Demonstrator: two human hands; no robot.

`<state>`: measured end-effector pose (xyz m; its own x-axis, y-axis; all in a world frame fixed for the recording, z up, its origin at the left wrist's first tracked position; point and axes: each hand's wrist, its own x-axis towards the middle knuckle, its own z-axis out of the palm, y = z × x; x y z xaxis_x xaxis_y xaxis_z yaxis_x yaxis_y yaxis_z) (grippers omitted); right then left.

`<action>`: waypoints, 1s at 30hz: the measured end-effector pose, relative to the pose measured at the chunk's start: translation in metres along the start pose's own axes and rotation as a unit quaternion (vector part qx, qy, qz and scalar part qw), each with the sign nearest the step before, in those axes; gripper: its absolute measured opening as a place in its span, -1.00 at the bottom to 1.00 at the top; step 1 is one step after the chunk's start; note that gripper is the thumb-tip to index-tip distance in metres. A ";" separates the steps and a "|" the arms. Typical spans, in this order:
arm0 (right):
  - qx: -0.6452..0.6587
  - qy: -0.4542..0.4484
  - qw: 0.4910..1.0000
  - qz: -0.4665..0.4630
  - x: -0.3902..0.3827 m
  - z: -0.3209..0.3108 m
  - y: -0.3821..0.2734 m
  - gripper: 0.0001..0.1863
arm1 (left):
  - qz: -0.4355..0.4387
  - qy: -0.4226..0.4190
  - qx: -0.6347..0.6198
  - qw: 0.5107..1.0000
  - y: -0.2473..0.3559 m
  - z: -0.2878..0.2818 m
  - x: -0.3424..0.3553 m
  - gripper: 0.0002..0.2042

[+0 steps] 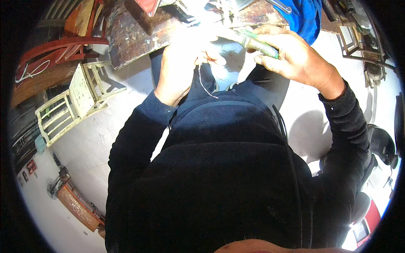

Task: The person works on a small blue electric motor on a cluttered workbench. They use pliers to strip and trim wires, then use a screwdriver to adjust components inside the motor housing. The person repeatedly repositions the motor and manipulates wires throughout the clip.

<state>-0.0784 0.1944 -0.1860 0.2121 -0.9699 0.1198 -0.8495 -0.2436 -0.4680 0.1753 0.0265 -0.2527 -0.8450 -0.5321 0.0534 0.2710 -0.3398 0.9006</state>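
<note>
My right hand (297, 57) is wrapped round the grip of a green-handled tool (259, 44). The tool points left toward my other hand, and its working end is lost in glare. My left hand (181, 63) is closed at the near edge of the worn wooden table (139, 40), bleached by the bright light. From its fingers hangs a thin, pale twisted strand (204, 82), reaching down over my lap. Whatever else the left fingertips pinch cannot be made out.
A blue cloth (306, 23) drapes over the table's right side, near a dark tool handle (282, 6). A red object (147, 6) lies at the table's far left. On the left stands a cream wooden chair (78, 95), with a red wooden frame (63, 46) beyond it.
</note>
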 end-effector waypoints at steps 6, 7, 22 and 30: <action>-0.088 0.031 0.992 -0.080 0.014 0.004 0.004 -0.56 | -0.054 -0.025 0.036 0.998 0.005 0.000 0.003 -0.69; -0.105 0.029 0.990 -0.094 0.016 0.003 0.006 -0.57 | -0.063 -0.046 0.007 0.997 0.006 -0.003 0.004 -0.73; -0.067 -0.132 0.983 0.104 0.048 -0.020 -0.004 -0.49 | -0.094 -0.080 -0.093 0.988 -0.002 -0.020 0.007 -0.82; -0.162 -0.035 0.985 -0.054 0.048 0.017 0.026 -0.49 | -0.102 -0.052 -0.139 0.984 -0.008 -0.019 0.004 -0.84</action>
<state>-0.0823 0.1415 -0.2076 0.3335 -0.9386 0.0884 -0.9271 -0.3435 -0.1501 0.1782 0.0129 -0.2681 -0.9335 -0.3537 -0.0587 0.1945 -0.6372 0.7458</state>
